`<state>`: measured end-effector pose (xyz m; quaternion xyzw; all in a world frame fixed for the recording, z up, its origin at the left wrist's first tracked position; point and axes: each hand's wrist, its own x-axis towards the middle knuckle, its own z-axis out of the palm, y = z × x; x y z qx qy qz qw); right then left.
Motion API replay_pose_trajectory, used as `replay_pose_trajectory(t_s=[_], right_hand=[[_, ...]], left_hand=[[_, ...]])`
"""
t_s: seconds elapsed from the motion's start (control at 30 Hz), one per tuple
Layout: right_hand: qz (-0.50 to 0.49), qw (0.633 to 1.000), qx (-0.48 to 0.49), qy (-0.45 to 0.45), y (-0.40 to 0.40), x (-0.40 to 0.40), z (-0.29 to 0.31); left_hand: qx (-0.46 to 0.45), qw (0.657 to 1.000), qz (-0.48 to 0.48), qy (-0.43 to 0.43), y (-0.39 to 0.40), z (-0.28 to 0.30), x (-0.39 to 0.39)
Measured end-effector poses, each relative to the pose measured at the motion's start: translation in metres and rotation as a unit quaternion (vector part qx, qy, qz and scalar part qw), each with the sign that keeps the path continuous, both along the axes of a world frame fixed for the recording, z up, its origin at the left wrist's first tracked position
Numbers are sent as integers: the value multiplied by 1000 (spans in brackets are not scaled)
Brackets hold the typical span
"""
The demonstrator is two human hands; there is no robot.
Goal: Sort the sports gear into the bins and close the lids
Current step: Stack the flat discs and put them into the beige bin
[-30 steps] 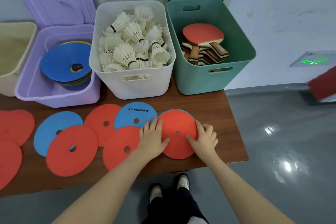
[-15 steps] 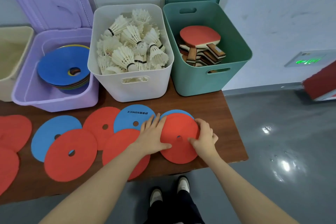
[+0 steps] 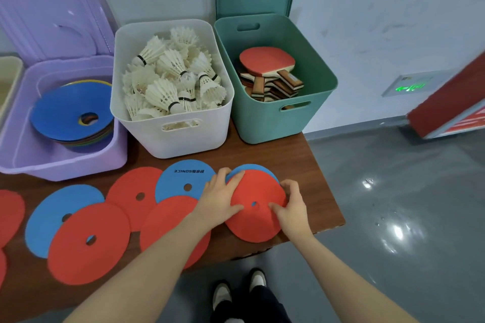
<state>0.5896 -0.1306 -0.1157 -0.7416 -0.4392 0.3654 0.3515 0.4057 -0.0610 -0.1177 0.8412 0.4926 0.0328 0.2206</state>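
Note:
Several flat red and blue discs lie spread on the brown table. At the right end a red disc lies on top of a blue disc. My left hand presses flat on the red disc's left side. My right hand curls its fingers around the disc's right edge, thumb on top near the centre hole. Behind stand a purple bin with stacked discs, a white bin of shuttlecocks, and a green bin of table tennis paddles. All three lids stand open.
A beige bin shows at the far left edge. The table's right edge drops to a grey glossy floor. My shoes show below the table's front edge. A red panel leans at the right.
My right hand's fingers have curled tighter over the red disc's right edge. The left hand has stayed pressed on it. The camera has tilted up slightly, showing more of the lids.

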Motion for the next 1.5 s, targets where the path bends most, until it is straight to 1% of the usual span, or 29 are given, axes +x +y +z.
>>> replay_pose_trajectory(t_s=[0.13, 0.23, 0.37, 0.47, 0.53, 0.6, 0.7, 0.83, 0.97, 1.03, 1.17, 1.3, 1.43, 1.5], right_hand=[[32, 999, 14, 9, -5, 4, 10], [45, 998, 42, -6, -4, 6, 16], [66, 992, 101, -47, 3, 10, 32], [119, 972, 170, -109, 9, 7, 47], [150, 956, 207, -143, 16, -1, 57], [167, 945, 242, -145, 25, -11, 67], [182, 933, 284, -122, 40, -31, 84], [205, 916, 331, -93, 58, -69, 113], [223, 906, 353, -64, 83, -113, 134], [230, 898, 368, -68, 97, -137, 144], [236, 881, 396, -105, 134, -196, 163], [233, 873, 407, -131, 168, -270, 171], [225, 885, 385, -135, 200, -350, 175], [226, 891, 367, -143, 217, -389, 174]], left_hand=[[0, 999, 16, 44, -3, 12, 5], [13, 999, 32, 40, -8, 23, 5], [70, 995, 69, 22, -22, 43, 4], [111, 988, 107, 10, -30, 59, -5], [152, 981, 116, -13, -33, 70, -15], [192, 972, 135, -34, -35, 79, -26], [214, 960, 175, -42, -37, 99, -44], [242, 942, 224, -57, -31, 127, -74], [287, 920, 264, -43, -14, 150, -113], [301, 912, 276, -43, -1, 157, -135], [330, 898, 286, -58, 30, 169, -193], [330, 897, 286, -63, 65, 176, -268], [300, 910, 274, -80, 102, 177, -351], [296, 914, 268, -67, 119, 176, -391]])
